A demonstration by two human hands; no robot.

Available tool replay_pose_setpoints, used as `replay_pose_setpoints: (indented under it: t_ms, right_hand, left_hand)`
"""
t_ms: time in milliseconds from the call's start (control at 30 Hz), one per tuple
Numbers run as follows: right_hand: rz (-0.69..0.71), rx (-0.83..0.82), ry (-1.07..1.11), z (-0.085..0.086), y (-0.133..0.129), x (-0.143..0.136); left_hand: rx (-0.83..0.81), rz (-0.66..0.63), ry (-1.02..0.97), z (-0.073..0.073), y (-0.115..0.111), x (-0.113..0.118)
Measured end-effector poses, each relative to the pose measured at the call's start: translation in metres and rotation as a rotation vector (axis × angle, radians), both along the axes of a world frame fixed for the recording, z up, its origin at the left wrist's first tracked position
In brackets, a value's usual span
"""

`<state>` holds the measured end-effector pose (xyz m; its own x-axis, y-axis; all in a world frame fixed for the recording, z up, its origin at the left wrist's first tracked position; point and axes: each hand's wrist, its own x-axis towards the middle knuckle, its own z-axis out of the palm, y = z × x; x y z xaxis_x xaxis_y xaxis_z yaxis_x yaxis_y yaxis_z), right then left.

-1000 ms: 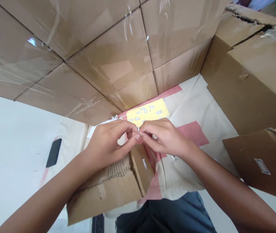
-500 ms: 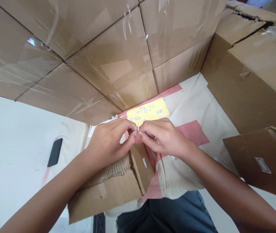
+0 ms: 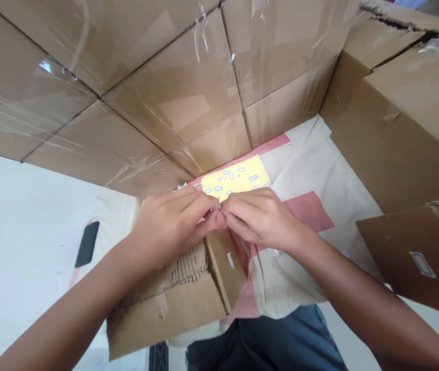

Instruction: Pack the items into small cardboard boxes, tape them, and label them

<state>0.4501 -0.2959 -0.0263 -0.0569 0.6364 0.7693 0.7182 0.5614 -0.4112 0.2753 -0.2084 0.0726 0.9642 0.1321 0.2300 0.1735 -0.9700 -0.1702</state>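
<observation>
My left hand (image 3: pixel 176 214) and my right hand (image 3: pixel 256 214) meet in the middle, thumb and forefinger of each pinched together, fingertips almost touching. A tiny pale sliver (image 3: pixel 220 205) shows between the fingertips, too small to name. Just beyond them lies a yellow sheet (image 3: pixel 238 180) with several small white, blue-edged pieces scattered on it. Under my left hand and forearm is a cardboard box (image 3: pixel 176 309) with a torn, ridged flap. A small white label (image 3: pixel 230 260) is on this box's side.
Stacked, taped cartons (image 3: pixel 188 103) form a wall at the back. More cartons (image 3: pixel 405 129) stand at the right, one brown box (image 3: pixel 416 247) bearing a blue-edged label. A dark phone-like object (image 3: pixel 87 243) lies at left. Pale cloth with red patches (image 3: pixel 308 211) covers the surface.
The left hand has rolled slightly, its fingers closing in over the thumb and the gap between them narrowing. The right hand stays nearly in place.
</observation>
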Motion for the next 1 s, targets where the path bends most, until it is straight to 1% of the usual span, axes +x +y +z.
replay_pose_setpoints:
  t_ms: [167,267,367,467,767,900,1000]
  right_hand:
    - [0.061,-0.011,0.050,0.000,-0.001,-0.003]
    - [0.101,-0.042,0.125,0.000,-0.002,-0.004]
    - [0.114,-0.066,0.191,0.000,-0.003,-0.005]
    - [0.103,-0.062,0.212,0.000,-0.002,-0.005]
    - [0.048,-0.058,0.138,-0.001,-0.001,-0.004]
    - [0.028,-0.067,0.117,-0.002,-0.002,-0.005]
    - [-0.002,-0.064,0.121,-0.003,-0.001,-0.006]
  left_hand:
    - [-0.023,-0.018,-0.028,-0.002,-0.002,0.001]
    - [-0.030,-0.015,-0.053,-0.002,-0.004,0.002]
    - [-0.070,-0.014,-0.081,0.000,-0.006,0.002]
    - [-0.105,-0.006,-0.080,0.003,-0.006,0.000]
    - [-0.018,-0.055,0.043,0.010,0.003,-0.010]
    - [0.024,-0.067,0.044,0.009,0.001,-0.011]
    - [0.017,-0.040,0.028,0.005,-0.003,-0.011]
